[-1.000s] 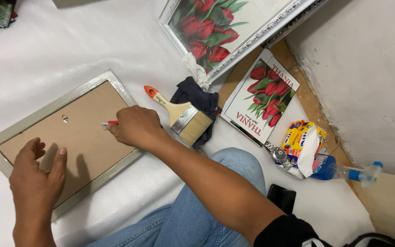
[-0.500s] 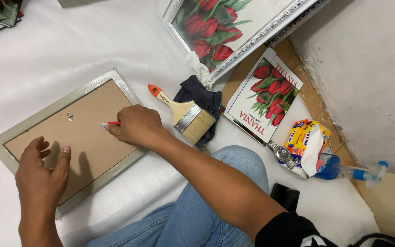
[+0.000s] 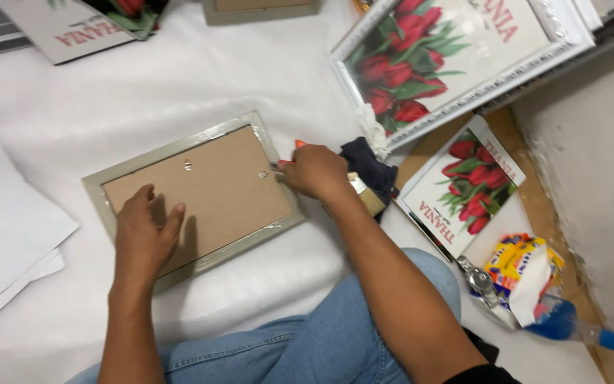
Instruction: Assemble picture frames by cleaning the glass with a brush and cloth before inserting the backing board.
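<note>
Two hands work on one picture frame (image 3: 193, 192), which lies face down on the white sheet (image 3: 179, 78) in front of the person's knees, its brown backing board up. The left hand (image 3: 143, 238) lies flat on the board's lower left part, fingers spread and gripping nothing, pinning the frame down. The right hand (image 3: 315, 173) sits at the frame's right edge with its fingers closed around a small red-tipped tool (image 3: 283, 163), whose point meets the rim beside a metal tab. The backing already sits inside the frame, so, as I judge it, the work is at the fastening stage on that right edge; how many tabs are secured cannot be told.

Right of the frame lie a paintbrush with an orange handle (image 3: 360, 193) on a dark cloth (image 3: 367, 167), a tulip print (image 3: 463, 186) and a white-framed tulip picture (image 3: 456, 57).

Compared with half a second earlier, the frame appears further right and the right hand covers more of the paintbrush; the grip on the tool is unchanged.
</note>
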